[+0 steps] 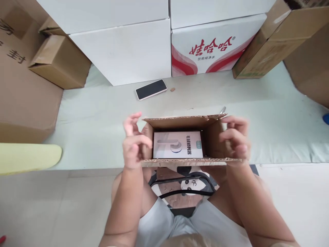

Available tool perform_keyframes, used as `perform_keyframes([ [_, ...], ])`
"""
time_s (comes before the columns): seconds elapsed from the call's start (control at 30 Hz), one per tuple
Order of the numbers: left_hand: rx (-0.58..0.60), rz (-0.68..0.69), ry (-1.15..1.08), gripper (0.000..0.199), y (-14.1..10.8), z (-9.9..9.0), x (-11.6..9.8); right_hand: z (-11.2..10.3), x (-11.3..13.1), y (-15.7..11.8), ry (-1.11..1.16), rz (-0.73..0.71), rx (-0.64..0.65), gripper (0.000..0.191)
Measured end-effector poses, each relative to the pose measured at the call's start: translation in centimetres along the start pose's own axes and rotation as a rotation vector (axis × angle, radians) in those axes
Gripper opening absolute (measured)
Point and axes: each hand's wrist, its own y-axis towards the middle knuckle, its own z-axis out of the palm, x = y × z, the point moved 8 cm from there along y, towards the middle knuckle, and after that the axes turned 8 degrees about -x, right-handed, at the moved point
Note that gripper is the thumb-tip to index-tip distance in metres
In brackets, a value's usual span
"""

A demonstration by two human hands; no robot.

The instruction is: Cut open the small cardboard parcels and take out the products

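An open brown cardboard box stands at the front edge of the pale green surface, its top towards me. Inside lies a white product box with a printed picture and dark lettering, nearer the left end. At the box's left end is my left hand, fingers apart and curved, slightly blurred. My right hand is at the right end, its fingers spread and bent beside the cardboard wall. Neither hand holds anything that I can make out; whether the fingertips touch the box is unclear.
A phone lies beyond the box. White cartons and a red-marked carton line the back. Brown boxes stand left and right. A yellow rounded object juts in at the left edge.
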Motion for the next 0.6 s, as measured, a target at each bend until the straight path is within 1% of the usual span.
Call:
perform_keyframes([
  [0.03,-0.071,-0.021,-0.050,0.059,0.1,-0.8,0.3,-0.7,0.2,0.0,0.051,-0.031,-0.122,0.067],
  [0.07,-0.129,-0.048,-0.080,0.054,0.2,-1.5,0.5,-1.2,0.5,-0.1,0.101,-0.070,-0.211,0.062],
  [0.1,-0.175,-0.066,-0.085,0.048,0.4,-2.1,0.4,-1.3,0.8,-0.2,0.138,-0.105,-0.257,0.057],
  [0.13,-0.208,-0.061,-0.068,0.041,0.6,-2.6,-0.2,-1.2,1.0,-0.3,0.154,-0.118,-0.252,0.055],
  [0.17,-0.236,-0.023,-0.034,0.033,1.0,-3.0,-1.4,-0.9,1.1,-0.3,0.167,-0.122,-0.228,0.055],
  [0.2,-0.239,0.032,0.015,0.026,1.5,-3.1,-3.1,-0.6,1.1,-0.3,0.184,-0.120,-0.194,0.056],
  [0.23,-0.200,0.084,0.071,0.020,2.3,-2.7,-5.0,-0.4,1.0,-0.4,0.200,-0.110,-0.164,0.058],
  [0.27,-0.102,0.120,0.131,0.017,3.2,-1.6,-7.0,-0.3,0.9,-0.5,0.209,-0.091,-0.140,0.060],
  [0.3,0.052,0.127,0.192,0.019,4.2,0.3,-8.6,-0.2,0.6,-0.5,0.211,-0.064,-0.112,0.064],
  [0.33,0.269,0.096,0.246,0.023,5.0,2.8,-9.7,0.0,0.3,-0.6,0.207,-0.033,-0.082,0.068],
  [0.4,0.739,-0.011,0.286,0.024,5.2,8.2,-10.7,0.3,-0.2,-0.7,0.196,0.026,-0.007,0.075],
  [0.43,0.927,-0.068,0.263,0.025,4.9,10.4,-10.7,0.5,-0.4,-0.7,0.203,0.043,0.037,0.077],
  [0.47,1.055,-0.135,0.217,0.029,4.7,12.3,-10.3,0.7,-0.4,-0.8,0.220,0.050,0.086,0.077],
  [0.5,1.129,-0.211,0.159,0.037,4.7,13.9,-9.6,0.9,-0.4,-0.8,0.241,0.051,0.135,0.076],
  [0.53,1.156,-0.289,0.112,0.044,4.7,15.2,-8.6,1.1,-0.3,-0.9,0.256,0.050,0.181,0.074],
  [0.6,1.179,-0.424,0.114,0.050,4.3,16.8,-6.1,1.4,-0.2,-1.1,0.259,0.038,0.252,0.071],
])
